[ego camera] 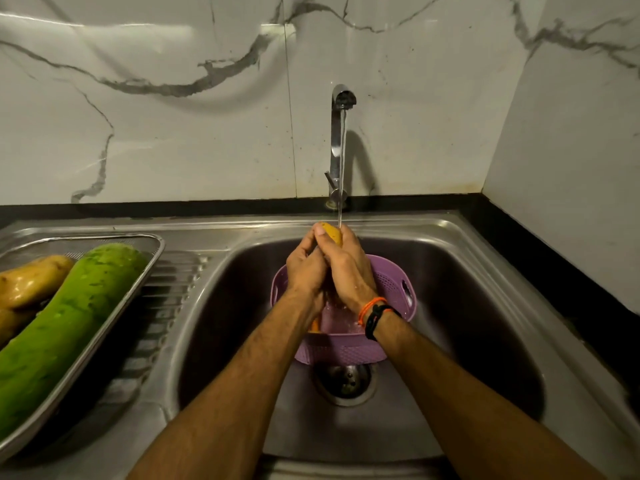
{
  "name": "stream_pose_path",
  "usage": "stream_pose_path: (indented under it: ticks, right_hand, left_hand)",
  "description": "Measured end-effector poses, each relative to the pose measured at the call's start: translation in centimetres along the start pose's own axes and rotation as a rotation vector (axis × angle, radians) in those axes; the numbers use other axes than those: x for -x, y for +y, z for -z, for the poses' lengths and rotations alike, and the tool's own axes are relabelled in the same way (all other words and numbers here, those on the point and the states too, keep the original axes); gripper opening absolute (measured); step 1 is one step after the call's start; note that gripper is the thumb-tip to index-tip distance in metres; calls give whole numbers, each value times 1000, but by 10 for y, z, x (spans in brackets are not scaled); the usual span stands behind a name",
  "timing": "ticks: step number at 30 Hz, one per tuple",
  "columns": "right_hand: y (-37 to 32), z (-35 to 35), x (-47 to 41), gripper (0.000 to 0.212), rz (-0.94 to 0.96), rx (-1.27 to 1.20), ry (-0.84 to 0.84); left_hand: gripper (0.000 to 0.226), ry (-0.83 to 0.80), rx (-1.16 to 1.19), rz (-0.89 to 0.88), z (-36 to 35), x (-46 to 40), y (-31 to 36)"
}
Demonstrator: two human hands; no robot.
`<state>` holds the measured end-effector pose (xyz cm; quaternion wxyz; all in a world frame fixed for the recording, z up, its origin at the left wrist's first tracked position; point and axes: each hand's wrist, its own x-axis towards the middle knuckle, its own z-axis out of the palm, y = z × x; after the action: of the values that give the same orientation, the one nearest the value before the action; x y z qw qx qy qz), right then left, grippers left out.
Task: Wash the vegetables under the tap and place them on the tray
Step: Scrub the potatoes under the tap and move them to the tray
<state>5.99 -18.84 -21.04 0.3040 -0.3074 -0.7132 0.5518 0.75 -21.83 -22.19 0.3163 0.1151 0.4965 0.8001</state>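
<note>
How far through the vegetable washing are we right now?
Done: a green gourd and potatoes lie on the tray. In hand: both hands, left and right, grip a yellowish vegetable under the running tap. Left: something orange shows in the purple basket.

dim warm light, wall glare, wide-angle edge distortion

Perhaps a potato (333, 234) under running tap (341, 98)

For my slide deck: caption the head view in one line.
Both hands, left hand and right hand, rub a yellow-orange vegetable under the running steel tap, above a purple plastic basket.
</note>
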Motion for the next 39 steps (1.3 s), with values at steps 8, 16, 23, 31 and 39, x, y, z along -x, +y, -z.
stream_pose_path:
  ticks: [8,16,23,31,39]
  right_hand:
    - [3,13,-3,46,25,-20,84]
    - [3,25,2,73,181,273,-29]
    - [10,30,-2,94,233,514,-173]
    - [11,37,-5,64,346,553,-58]
    - [7,37,-5,76,321,615,-110]
  left_hand:
    - [29,-95,146,135,5,0,13]
    - [19,-65,76,104,6,-2,14]
    - [33,-49,39,127,10,-5,17]
    - [34,13,78,140,14,-5,18]
    - [35,-7,-34,89,13,-7,16]
